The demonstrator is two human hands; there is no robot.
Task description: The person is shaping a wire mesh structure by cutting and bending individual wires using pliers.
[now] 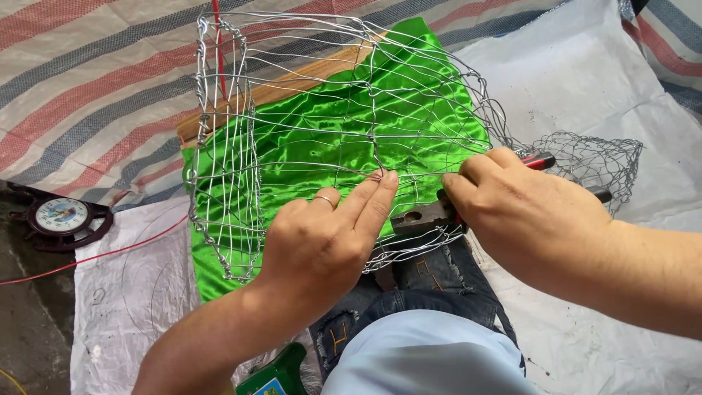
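Over our lap sits the wire cage, tilted up and away. Our left hand pinches a wire joint at its near edge; just right, our right hand grips pliers, jaws pointing leftward toward that joint.

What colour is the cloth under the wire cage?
Bright, shiny green; the cloth shows through the cage in the head view.
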